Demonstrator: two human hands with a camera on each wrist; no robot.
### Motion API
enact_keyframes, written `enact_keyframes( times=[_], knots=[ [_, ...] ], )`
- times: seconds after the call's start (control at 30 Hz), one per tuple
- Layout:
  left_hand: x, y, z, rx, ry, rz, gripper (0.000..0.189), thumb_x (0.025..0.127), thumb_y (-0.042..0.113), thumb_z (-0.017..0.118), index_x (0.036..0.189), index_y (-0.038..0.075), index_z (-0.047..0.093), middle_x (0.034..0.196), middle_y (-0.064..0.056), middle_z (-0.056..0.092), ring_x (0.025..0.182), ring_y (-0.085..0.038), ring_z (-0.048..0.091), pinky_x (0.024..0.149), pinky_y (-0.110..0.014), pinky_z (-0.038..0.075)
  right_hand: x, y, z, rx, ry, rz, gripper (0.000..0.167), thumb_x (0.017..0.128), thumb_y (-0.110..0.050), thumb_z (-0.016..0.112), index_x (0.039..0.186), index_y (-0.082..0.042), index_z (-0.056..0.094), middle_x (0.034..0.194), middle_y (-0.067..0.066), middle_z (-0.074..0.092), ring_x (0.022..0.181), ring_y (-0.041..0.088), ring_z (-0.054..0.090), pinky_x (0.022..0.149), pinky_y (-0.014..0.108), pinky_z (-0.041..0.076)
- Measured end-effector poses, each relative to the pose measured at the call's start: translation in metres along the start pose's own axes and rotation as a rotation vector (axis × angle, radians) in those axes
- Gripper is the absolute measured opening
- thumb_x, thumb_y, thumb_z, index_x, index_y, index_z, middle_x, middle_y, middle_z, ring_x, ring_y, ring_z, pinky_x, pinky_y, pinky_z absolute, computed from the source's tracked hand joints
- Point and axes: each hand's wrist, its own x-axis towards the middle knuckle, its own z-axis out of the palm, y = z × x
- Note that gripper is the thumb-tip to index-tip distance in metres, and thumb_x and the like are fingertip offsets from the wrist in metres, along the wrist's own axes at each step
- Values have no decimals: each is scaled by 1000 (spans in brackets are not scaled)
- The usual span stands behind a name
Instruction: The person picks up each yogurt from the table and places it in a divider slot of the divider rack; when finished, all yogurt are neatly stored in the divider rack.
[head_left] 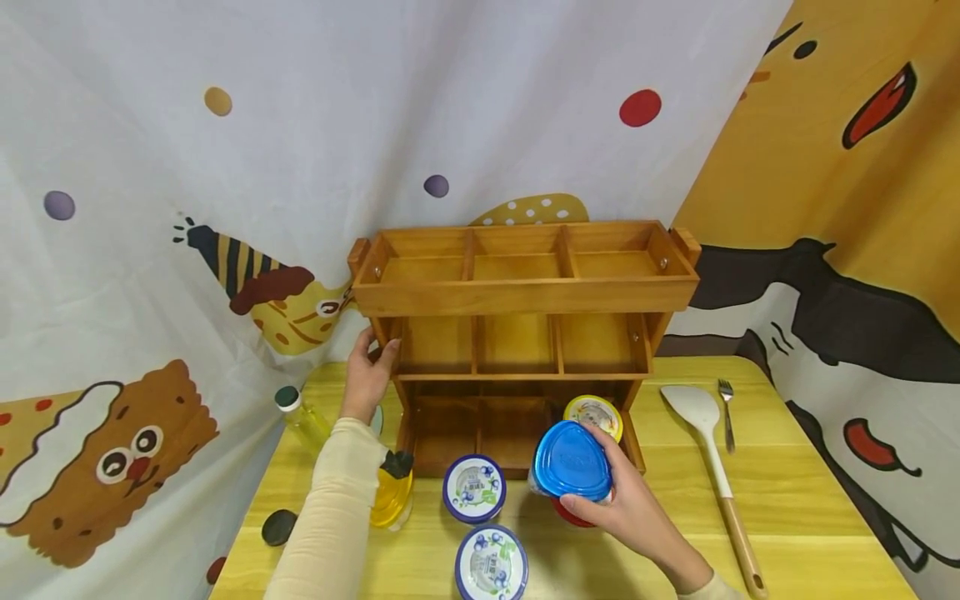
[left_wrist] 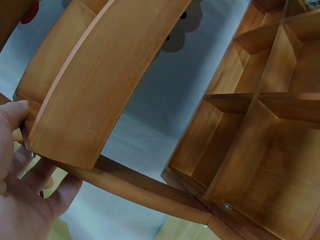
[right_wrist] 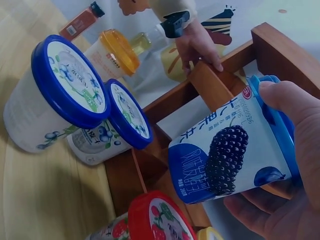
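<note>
A tiered wooden organizer box (head_left: 525, 297) stands spread open at the back of the table. My left hand (head_left: 367, 379) grips the left end of its middle tier; in the left wrist view, thumb and fingers lie on either side of the wood (left_wrist: 87, 100). My right hand (head_left: 630, 517) holds a blue-lidded yogurt cup (head_left: 572, 461), tilted, in front of the bottom tier. A blackberry picture (right_wrist: 227, 155) shows on the cup's side. Behind it, a yellow-lidded cup (head_left: 594, 412) sits in the bottom tier's right compartment. Below the held cup, a red-lidded cup (right_wrist: 162, 217) is partly hidden.
Two blueberry cups (head_left: 474, 489) with dark blue lids stand in front of the organizer. An orange-lidded cup (head_left: 390, 500), a bottle (head_left: 303, 421) and a black round object (head_left: 279, 527) are at the left. To the right lie a spatula (head_left: 708, 442) and a fork (head_left: 727, 412).
</note>
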Motion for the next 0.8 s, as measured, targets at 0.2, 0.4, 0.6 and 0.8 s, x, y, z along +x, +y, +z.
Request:
enact_keyframes(
  times=[0.2,0.4,0.6,0.8],
  knots=[
    [11,-20,1,13,24,44,50,102,32,55,148,18,41,155,-7,37,136,-32,46,105,-50,45,12,-1,6,15,13,48,88,80,-30,83,151,-26,31,146,21,45,123,43,54,89,57,53],
    [11,-22,1,16,45,62,48,101,32,57,144,17,44,151,-8,42,134,-32,49,102,-50,47,23,0,12,16,29,86,89,80,-32,82,151,-24,31,147,22,43,122,44,54,90,59,53],
    [5,-11,0,11,28,31,49,102,29,55,146,15,42,153,-10,40,136,-33,47,104,-51,45,34,3,20,-8,6,95,90,80,-38,82,152,-24,30,149,19,42,124,44,53,91,59,52],
    [-11,14,1,10,19,15,47,103,21,53,147,9,41,153,-15,38,136,-36,46,105,-52,45,43,1,26,-42,14,86,92,79,-40,82,153,-25,29,149,19,42,124,44,53,92,62,51]
  ],
)
